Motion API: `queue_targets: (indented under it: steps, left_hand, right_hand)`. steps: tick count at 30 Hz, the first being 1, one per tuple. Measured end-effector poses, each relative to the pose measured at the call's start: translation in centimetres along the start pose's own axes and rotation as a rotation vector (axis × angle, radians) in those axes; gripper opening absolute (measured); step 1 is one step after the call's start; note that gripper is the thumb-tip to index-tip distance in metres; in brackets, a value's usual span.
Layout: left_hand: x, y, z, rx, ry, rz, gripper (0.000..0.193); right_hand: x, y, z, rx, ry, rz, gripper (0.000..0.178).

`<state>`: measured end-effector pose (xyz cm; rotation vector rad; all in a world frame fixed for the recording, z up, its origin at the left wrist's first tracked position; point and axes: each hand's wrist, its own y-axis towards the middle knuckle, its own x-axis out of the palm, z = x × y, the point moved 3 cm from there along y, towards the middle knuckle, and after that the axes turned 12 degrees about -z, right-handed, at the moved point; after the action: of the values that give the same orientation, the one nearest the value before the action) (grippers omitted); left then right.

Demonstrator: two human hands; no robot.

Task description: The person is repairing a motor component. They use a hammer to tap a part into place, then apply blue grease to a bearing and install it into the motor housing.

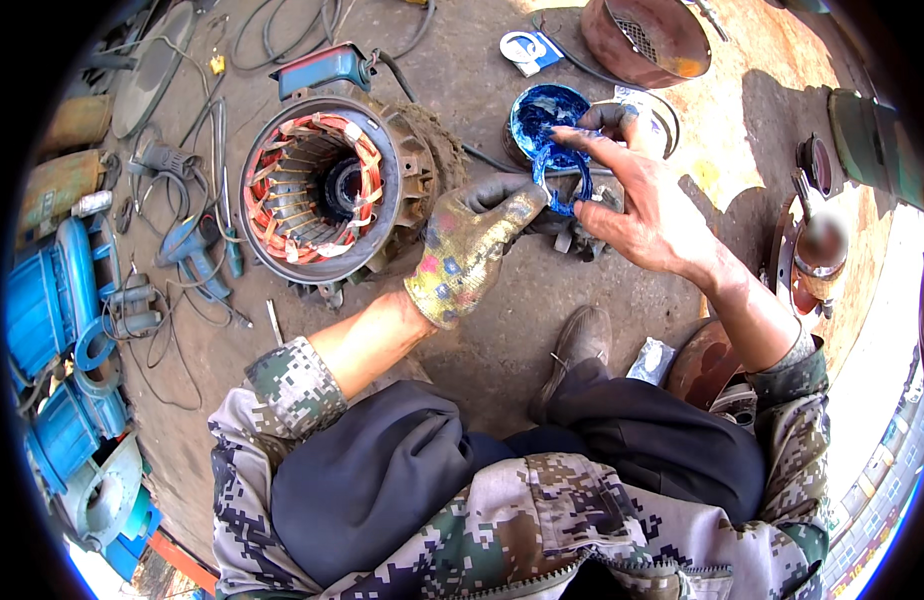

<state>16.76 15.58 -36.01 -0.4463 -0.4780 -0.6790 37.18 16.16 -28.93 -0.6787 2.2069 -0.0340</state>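
Observation:
A ring smeared with blue grease (588,186) is held up between my two hands; under the grease its exact kind cannot be made out. My left hand (472,245), in a stained patterned work glove, pinches its left side. My right hand (637,190) is bare with blue-black fingertips; its thumb and fingers bracket the ring's right side. Just beyond them stands a round tub of blue grease (542,105), partly covered by my right fingers. To the left, an open motor stator (317,190) with red-wrapped windings shows a dark round part deep in its bore.
A rusty round housing (647,45) lies at the far side near a blue-and-white packet (530,50). Cables, a blue power tool (194,255) and blue castings (57,300) crowd the left. Round metal parts (817,250) stand at right. My shoe (574,360) is below the hands.

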Motion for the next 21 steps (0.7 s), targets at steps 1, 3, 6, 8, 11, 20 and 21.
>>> queue_targets:
  steps: [1, 3, 6, 8, 11, 20, 21]
  left_hand:
    - [0.0, 0.0, -0.1, 0.003, -0.009, 0.001, 0.031]
    - [0.0, 0.0, 0.0, -0.012, 0.013, 0.001, 0.031]
    - [0.3, 0.1, 0.1, -0.020, -0.058, -0.002, 0.030]
    - [0.3, 0.0, 0.0, -0.019, -0.134, -0.007, 0.029]
    - [0.1, 0.1, -0.3, -0.008, -0.224, -0.013, 0.029]
    - [0.3, 0.4, -0.4, -0.037, -0.260, -0.024, 0.033]
    - [0.2, 0.3, -0.6, -0.028, -0.266, -0.030, 0.033]
  right_hand:
    - [0.2, 0.0, 0.1, -0.020, -0.002, 0.005, 0.070]
    - [0.2, -0.1, 0.2, -0.058, -0.015, 0.014, 0.068]
    - [0.0, -0.3, 0.0, -0.108, -0.037, 0.017, 0.063]
    - [-0.1, -0.5, -0.3, -0.136, -0.034, 0.009, 0.059]
    - [0.0, -0.9, -0.8, -0.135, -0.040, -0.015, 0.055]
    - [1.9, -1.9, -2.2, -0.148, -0.297, 0.049, 0.059]
    - [1.9, -1.9, -2.5, -0.151, -0.329, 0.051, 0.059]
